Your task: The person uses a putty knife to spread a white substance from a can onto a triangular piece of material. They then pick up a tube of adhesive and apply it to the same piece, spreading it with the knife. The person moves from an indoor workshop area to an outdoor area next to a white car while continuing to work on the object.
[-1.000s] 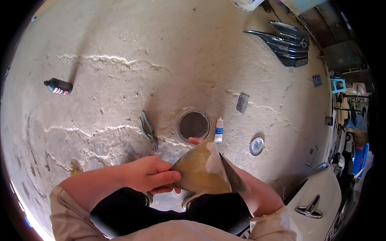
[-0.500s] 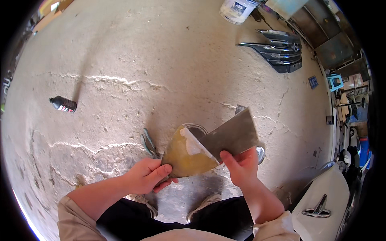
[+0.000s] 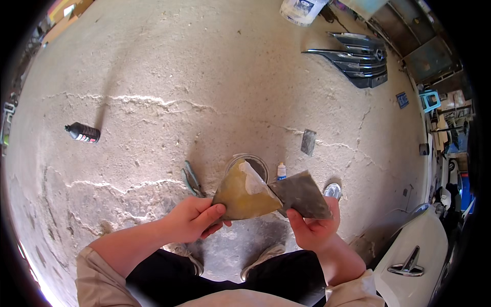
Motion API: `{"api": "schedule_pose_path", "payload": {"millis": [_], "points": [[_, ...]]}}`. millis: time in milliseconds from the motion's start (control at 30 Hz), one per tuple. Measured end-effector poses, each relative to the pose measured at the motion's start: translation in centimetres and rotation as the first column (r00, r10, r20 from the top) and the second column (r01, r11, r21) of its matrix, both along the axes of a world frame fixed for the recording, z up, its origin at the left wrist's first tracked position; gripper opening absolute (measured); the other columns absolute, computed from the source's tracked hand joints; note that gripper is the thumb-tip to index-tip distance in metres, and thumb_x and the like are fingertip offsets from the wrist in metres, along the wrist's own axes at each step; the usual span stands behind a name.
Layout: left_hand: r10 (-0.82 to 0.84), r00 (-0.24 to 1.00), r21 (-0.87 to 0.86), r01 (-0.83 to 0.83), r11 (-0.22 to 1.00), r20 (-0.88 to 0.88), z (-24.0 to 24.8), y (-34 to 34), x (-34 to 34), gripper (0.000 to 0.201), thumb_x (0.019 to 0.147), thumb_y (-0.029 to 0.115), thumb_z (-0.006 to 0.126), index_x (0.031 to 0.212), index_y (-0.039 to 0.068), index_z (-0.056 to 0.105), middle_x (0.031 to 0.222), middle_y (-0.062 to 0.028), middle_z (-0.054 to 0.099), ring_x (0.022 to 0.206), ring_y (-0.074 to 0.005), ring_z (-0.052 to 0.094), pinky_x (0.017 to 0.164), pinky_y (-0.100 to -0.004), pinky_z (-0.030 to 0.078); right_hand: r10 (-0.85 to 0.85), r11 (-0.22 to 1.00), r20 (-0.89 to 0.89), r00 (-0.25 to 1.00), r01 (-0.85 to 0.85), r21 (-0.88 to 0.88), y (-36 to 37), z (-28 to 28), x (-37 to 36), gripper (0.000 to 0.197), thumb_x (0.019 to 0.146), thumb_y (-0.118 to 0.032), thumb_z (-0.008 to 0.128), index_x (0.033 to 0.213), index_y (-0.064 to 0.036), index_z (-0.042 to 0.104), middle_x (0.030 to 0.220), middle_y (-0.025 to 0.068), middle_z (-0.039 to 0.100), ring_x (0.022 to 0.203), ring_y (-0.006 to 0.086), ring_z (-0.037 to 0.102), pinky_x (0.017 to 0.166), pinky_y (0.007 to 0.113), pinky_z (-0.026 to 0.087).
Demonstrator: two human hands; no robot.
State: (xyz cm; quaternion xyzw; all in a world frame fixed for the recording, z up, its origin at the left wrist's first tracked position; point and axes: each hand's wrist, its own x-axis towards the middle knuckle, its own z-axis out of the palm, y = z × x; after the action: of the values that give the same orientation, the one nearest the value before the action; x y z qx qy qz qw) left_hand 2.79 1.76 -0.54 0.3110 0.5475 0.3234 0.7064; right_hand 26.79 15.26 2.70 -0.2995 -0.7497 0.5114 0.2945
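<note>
My left hand (image 3: pixel 197 219) grips the lower left corner of a yellowish-brown flat spreader (image 3: pixel 243 199), thumb on top. Pale putty (image 3: pixel 253 179) is smeared along the spreader's right part. Between the thumb and fingers of my right hand (image 3: pixel 314 230) is a dark grey flat scraper (image 3: pixel 306 195). Its left edge meets the spreader's right corner. Behind the spreader, a round open can (image 3: pixel 262 165) is partly hidden. A small white bottle (image 3: pixel 281 171) with a blue lower part stands just beyond the scraper.
Pliers (image 3: pixel 190 179) lie left of the can. A silver round object (image 3: pixel 333 191) and a dark rectangular piece (image 3: pixel 308 142) are to the right. Farther off are a black bottle (image 3: pixel 83 132), a car grille (image 3: pixel 360 60) and a bucket (image 3: pixel 302 11). A white car panel (image 3: pixel 409 243) stands lower right.
The scraper in my right hand has tilted down and swung to the right. The small bottle and dark rectangular piece behind it now show more fully. My left hand keeps its hold.
</note>
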Motion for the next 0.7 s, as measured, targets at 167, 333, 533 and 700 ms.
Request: {"api": "schedule_pose_path", "payload": {"millis": [167,333,533,700], "points": [[0.019,1.0,0.066,-0.019,0.998,0.0,-0.7,-0.4,0.0,0.043,0.101,0.039,0.041,0.094,0.004,0.065,0.057,0.0025,0.051,0.05,-0.005,0.045,0.049,-0.0229,0.038,0.154,0.968,0.19,0.97,-0.187,0.166,0.9,1.5,0.0,0.045,0.07,0.003,0.068,0.114,-0.0102,0.067,0.08,0.0093,0.065,0.066,0.022,0.063,0.06,0.028,0.05],[0.186,0.979,0.052,-0.19,0.98,0.081,-0.3,-0.5,-0.6,0.046,0.101,0.041,0.039,0.095,0.002,0.064,0.057,-0.0007,0.051,0.05,-0.0076,0.047,0.049,-0.0233,0.038,0.185,0.952,0.344,0.921,-0.254,0.17,1.3,2.7,-0.6,0.009,0.076,0.005,0.066,0.081,-0.0018,0.063,0.073,0.0111,0.063,0.062,0.0191,0.062,0.056,0.029,0.047],[0.221,0.956,0.106,-0.244,0.964,0.195,0.7,-0.3,-1.5,0.049,0.101,0.04,0.038,0.094,-0.001,0.062,0.059,-0.0039,0.053,0.049,-0.01,0.048,0.046,-0.024,0.038,-0.089,0.983,0.059,0.994,0.097,-0.156,1.5,-2.6,0.6,0.026,0.082,0.003,0.063,0.107,-0.0028,0.055,0.094,0.0089,0.068,0.084,0.0164,0.067,0.074,0.029,0.052],[-0.232,0.967,-0.022,0.236,0.972,0.103,1.2,0.3,-0.5,0.047,0.101,0.039,0.039,0.096,-0.001,0.064,0.064,-0.0011,0.054,0.053,-0.0065,0.046,0.05,-0.0226,0.038,-0.229,0.782,-0.481,0.846,-0.134,-0.608,1.2,-1.2,-0.1,0.032,0.089,0.009,0.052,0.118,-0.0016,0.046,0.113,0.0095,0.062,0.105,0.013,0.058,0.092,0.028,0.044]]}}
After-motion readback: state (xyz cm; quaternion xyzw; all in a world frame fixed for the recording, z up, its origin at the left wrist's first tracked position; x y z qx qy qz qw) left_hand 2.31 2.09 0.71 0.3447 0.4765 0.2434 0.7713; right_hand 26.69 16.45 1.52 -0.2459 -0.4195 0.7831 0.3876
